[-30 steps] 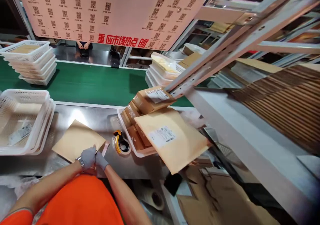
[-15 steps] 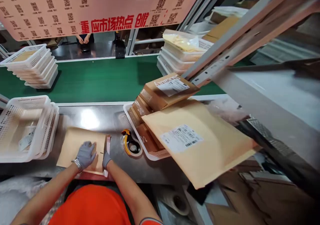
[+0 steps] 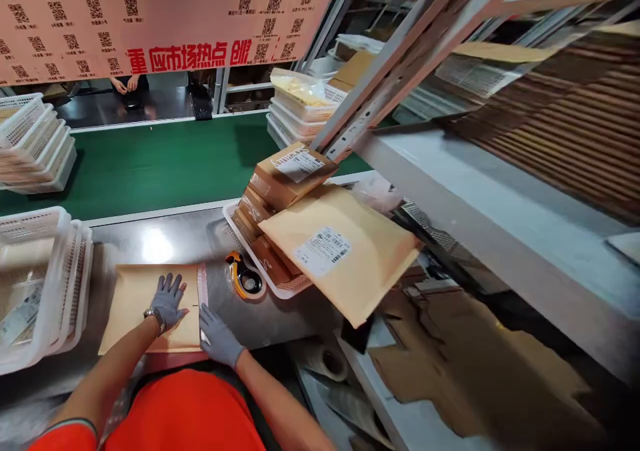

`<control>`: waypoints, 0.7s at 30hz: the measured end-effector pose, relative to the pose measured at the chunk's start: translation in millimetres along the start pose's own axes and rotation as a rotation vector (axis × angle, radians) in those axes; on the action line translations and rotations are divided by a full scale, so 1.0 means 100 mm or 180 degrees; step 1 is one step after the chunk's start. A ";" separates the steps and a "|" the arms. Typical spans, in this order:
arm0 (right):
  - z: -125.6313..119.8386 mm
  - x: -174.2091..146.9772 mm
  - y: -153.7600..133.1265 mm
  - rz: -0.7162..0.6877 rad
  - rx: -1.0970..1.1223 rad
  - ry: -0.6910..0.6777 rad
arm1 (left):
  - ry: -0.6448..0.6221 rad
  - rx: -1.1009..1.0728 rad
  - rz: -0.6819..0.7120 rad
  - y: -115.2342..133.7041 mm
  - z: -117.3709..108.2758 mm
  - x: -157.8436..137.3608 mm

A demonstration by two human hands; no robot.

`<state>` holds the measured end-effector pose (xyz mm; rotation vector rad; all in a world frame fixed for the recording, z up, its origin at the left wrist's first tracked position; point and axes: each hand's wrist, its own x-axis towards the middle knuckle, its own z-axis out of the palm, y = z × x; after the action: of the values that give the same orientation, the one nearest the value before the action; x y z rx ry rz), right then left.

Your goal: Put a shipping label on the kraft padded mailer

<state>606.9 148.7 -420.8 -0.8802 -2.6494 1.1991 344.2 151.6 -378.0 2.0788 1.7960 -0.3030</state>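
Pressing flat on the padded envelope (image 3: 137, 304), your left hand (image 3: 167, 299) lies palm down with its gloved fingers spread apart, gripping nothing. The envelope lies flat on the steel table (image 3: 170, 241), at its near edge, with its open flap end (image 3: 203, 289) turned toward the tape dispenser (image 3: 243, 277). Your right hand (image 3: 217, 336) rests at the envelope's near right corner, fingers held together and laid against the flap edge; whether they pinch the flap or only touch it cannot be told. A wristwatch (image 3: 153, 315) sits on your left wrist.

Taking the envelope as the landmark: the tape dispenser sits just to its right on the table, apart from the flap. Farther right, beyond the dispenser, a white tray (image 3: 280, 292) holds brown packages (image 3: 265, 254), and a large labelled mailer (image 3: 345, 251) lies over them, hanging past the tray's right rim. A cardboard box (image 3: 290, 171) with a white label sits on top of the pile. To the envelope's left, stacked white baskets (image 3: 55, 284) stand close to its edge. Beyond the envelope, past the table's far side, runs the green conveyor belt (image 3: 155, 161), with more white baskets (image 3: 35, 147) on its left part and another stack (image 3: 300, 107) at its right. Across the belt, another person's hands (image 3: 125, 84) rest on a far table, beneath the board of printed codes (image 3: 150, 17).
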 end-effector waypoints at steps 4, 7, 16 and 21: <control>0.35 -0.52 0.08 0.0579 0.0025 0.0223 | -0.0074 -0.0036 -0.0072 0.04 -0.06 0.06; 0.56 -0.59 0.04 0.0848 0.0013 0.0787 | -0.0127 -0.0028 0.0001 0.02 -0.08 0.10; 0.45 -0.39 -0.10 0.1260 0.0200 0.1401 | -0.0547 0.0256 0.0143 -0.01 -0.20 0.22; 0.28 -0.38 -0.11 0.1682 0.0254 0.1768 | -0.0452 0.0411 0.0067 0.04 -0.18 0.28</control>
<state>624.1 103.8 -427.1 -1.6755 -1.9722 0.9373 350.9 183.9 -372.4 2.1031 1.7109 -0.5598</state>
